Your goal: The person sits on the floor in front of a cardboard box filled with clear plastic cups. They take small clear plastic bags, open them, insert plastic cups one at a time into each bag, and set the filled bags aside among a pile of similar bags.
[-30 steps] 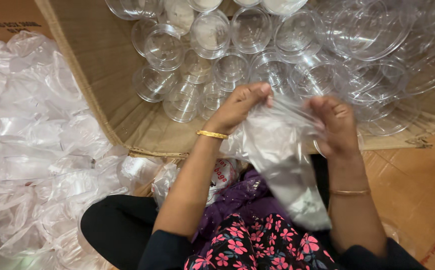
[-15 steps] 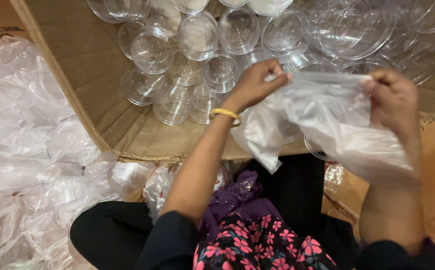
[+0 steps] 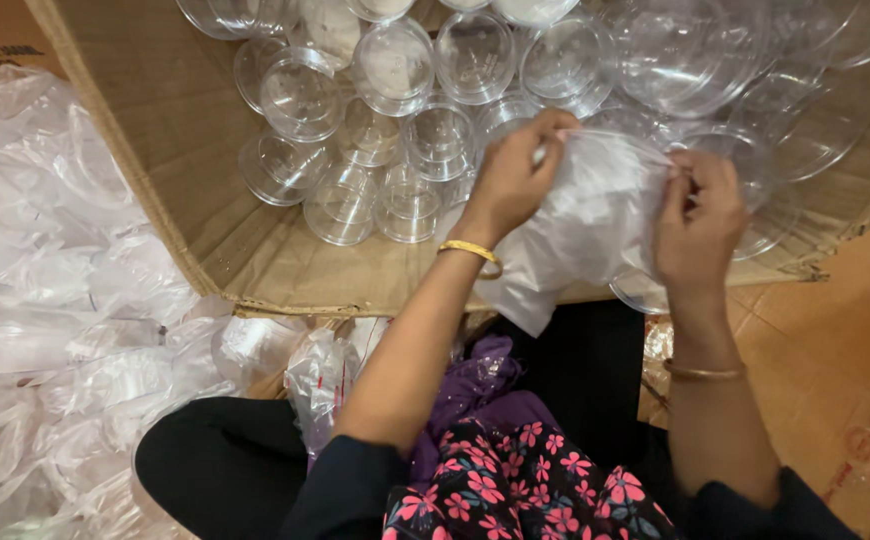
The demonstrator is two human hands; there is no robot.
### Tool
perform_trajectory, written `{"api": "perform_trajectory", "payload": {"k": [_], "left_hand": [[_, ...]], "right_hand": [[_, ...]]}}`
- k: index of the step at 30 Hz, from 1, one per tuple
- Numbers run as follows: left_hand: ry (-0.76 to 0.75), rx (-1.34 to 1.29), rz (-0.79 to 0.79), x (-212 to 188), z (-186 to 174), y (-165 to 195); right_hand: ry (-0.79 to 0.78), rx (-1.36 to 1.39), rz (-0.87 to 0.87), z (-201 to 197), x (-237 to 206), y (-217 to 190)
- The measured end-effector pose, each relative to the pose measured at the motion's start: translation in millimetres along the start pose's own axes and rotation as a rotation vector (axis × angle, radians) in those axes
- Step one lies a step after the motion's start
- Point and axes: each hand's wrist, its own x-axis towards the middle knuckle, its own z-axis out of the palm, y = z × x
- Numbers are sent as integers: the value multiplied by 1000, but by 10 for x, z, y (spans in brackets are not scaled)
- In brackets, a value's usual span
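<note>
Head view: unwrapping step, thin clear plastic bag (image 3: pixel 585 220) pinched between both hands above open brown cardboard box (image 3: pixel 175 160).

Beyond fingers, loose clear round plastic cups (image 3: pixel 395 130); left hand (image 3: pixel 515 175) and right hand (image 3: pixel 700 225) closed on bag edges; probably calls for pulling film apart.

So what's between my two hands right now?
In the head view, a crumpled clear plastic bag stretches between the left hand and right hand, both pinching it.

Clear round plastic containers (image 3: pixel 395 70) fill a brown cardboard box (image 3: pixel 155 150); crumpled transparent plastic bags (image 3: pixel 45 300) are heaped beside it.
</note>
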Motion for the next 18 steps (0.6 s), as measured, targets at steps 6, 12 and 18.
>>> {"api": "perform_trajectory", "payload": {"k": [6,12,18], "left_hand": [[-30,-385,-155,-136,-142,-357],[23,-52,-120,-500,1,-922],[173,117,-82,-580,225,-1207]], "right_hand": [[-167,206,61,113,21,-39],[-133,172,122,282,-190,144],[-153,433,374,226,-330,187]]}}
